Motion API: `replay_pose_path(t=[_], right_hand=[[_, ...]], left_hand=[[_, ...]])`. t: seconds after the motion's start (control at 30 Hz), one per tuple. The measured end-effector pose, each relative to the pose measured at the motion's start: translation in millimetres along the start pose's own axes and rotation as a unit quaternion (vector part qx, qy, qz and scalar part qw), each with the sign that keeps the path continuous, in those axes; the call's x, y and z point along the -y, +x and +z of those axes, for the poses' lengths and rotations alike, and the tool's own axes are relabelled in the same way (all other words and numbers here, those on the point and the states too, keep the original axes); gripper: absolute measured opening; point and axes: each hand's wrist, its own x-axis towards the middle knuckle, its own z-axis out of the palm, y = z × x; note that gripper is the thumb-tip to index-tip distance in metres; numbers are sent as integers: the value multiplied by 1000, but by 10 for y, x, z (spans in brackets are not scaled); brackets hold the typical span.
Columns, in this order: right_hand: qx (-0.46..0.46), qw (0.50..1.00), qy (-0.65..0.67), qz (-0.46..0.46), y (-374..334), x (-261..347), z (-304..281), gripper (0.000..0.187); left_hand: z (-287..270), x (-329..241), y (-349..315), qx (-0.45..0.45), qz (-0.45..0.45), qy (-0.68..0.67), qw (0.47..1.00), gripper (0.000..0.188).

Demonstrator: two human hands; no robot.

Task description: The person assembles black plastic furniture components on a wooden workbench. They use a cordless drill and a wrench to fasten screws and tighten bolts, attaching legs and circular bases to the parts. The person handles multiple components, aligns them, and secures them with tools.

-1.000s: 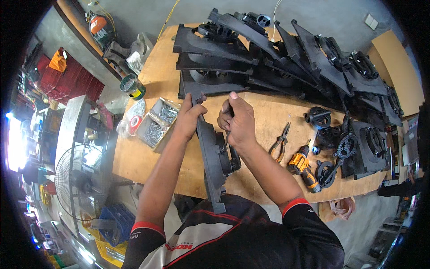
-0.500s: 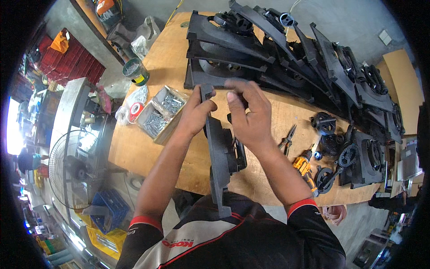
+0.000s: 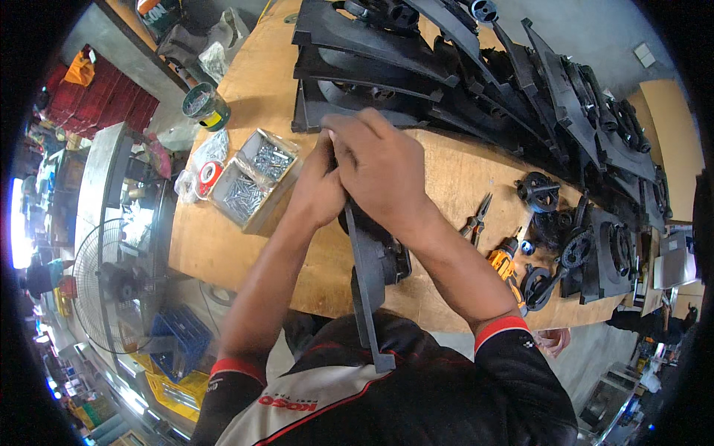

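Note:
A flat black plastic panel (image 3: 362, 286) stands on edge in front of me, its near end against my shirt. A dark round fitting (image 3: 393, 260) sticks out from its right face. My left hand (image 3: 318, 186) is closed around the panel's far end. Over that same end bends my right hand (image 3: 383, 167), its fingers curled in against the left fingers and thumb. Whatever lies between the right fingertips is hidden by the hand. Just left of my left hand stands an open cardboard box (image 3: 256, 215) of metal screws in two compartments.
Black panels with fittings (image 3: 372, 67) are piled along the table's (image 3: 223, 256) far side. At right lie pliers (image 3: 477, 220), a yellow cordless drill (image 3: 504, 260) and loose round black parts (image 3: 537, 192). Left are a red tape roll (image 3: 209, 177) and a green tub (image 3: 206, 106).
My right hand has moved left and come down over the panel's far end, beside the left hand. Its raised fingers have curled in. The view has shifted slightly.

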Motion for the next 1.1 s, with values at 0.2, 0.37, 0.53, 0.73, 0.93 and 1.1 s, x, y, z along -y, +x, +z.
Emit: replay_pose_path(t=[0.2, 0.37, 0.53, 0.73, 0.93, 1.1], right_hand=[[-66, 946, 237, 210, -372, -271, 42, 13], [-133, 850, 443, 252, -318, -321, -222, 15], [-32, 863, 497, 83, -326, -314, -531, 40], [-5, 863, 506, 5, -380, -209, -532, 48], [-33, 888, 450, -91, -407, 82, -499, 49], [-85, 900, 414, -104, -646, 224, -392, 56]], left_hand=[[-112, -40, -21, 6, -62, -40, 997, 47], [-89, -65, -21, -9, -73, -54, 996, 45], [-140, -6, -22, -1, -82, -42, 996, 45], [-167, -1, -13, 12, -85, -66, 994, 44], [-173, 50, -48, -25, -66, -88, 994, 40], [-259, 273, -82, -16, -85, 95, 992, 69]])
